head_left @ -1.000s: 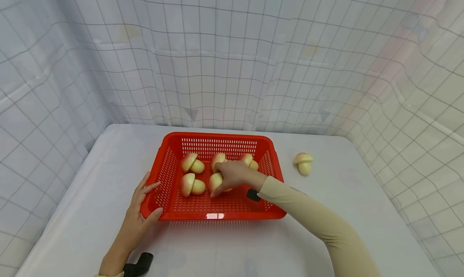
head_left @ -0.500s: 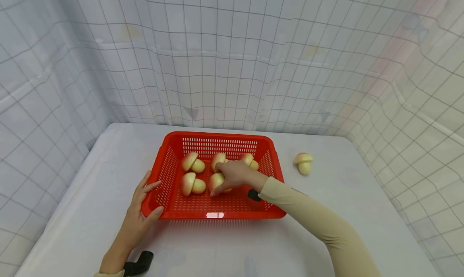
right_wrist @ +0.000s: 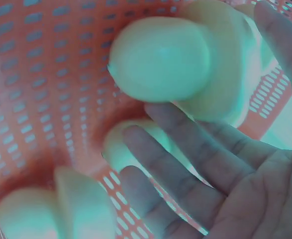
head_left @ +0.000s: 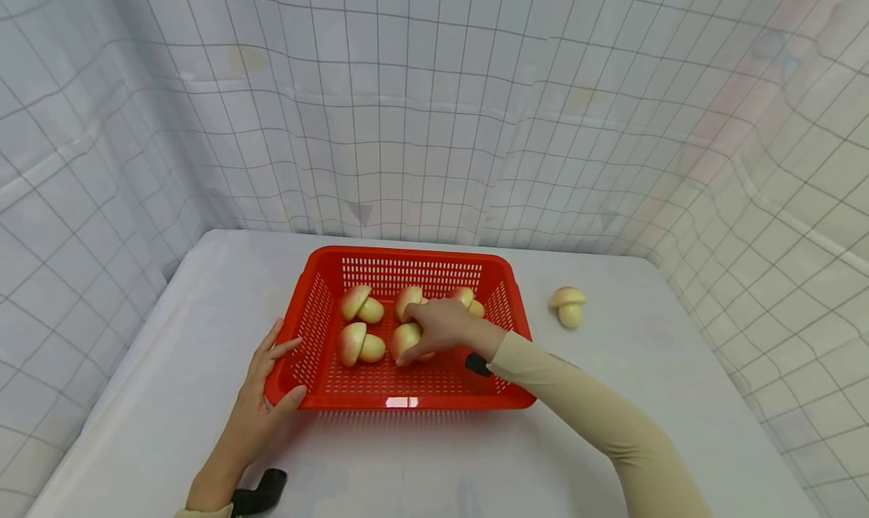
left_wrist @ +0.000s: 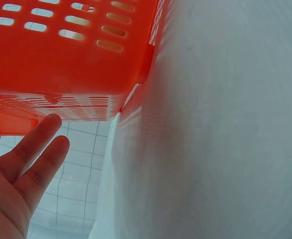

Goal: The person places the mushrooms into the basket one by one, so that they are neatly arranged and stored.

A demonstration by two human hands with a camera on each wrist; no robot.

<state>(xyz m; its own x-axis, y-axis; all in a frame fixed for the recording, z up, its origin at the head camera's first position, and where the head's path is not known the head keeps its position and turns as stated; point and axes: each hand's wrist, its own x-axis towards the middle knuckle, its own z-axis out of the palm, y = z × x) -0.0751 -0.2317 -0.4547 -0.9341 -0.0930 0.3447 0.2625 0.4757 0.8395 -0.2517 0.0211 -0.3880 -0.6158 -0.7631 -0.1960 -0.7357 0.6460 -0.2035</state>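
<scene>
A red plastic basket (head_left: 417, 403) stands on the white-covered table. My left hand (head_left: 254, 412) is spread at its front left corner, thumb and one finger over the rim; in the left wrist view its fingers (left_wrist: 44, 167) are straight beside the basket wall. Inside the basket, my right hand (head_left: 441, 328) holds a toy mushroom (head_left: 403, 340) at the front middle, thumb and index finger on either side of its cap. The mushroom's stem (right_wrist: 160, 59) shows in the right wrist view, the other fingers (right_wrist: 165, 164) extended beside it. The index fingertip is hidden behind the cap.
Other toy mushrooms lie in the basket: one front left (head_left: 360, 344), one back left (head_left: 361, 304), one back middle (head_left: 409, 301) and one back right (head_left: 467, 301). Another mushroom (head_left: 568, 307) lies on the table (head_left: 652, 367) to the right. Grid-patterned curtains (head_left: 421, 126) enclose the table.
</scene>
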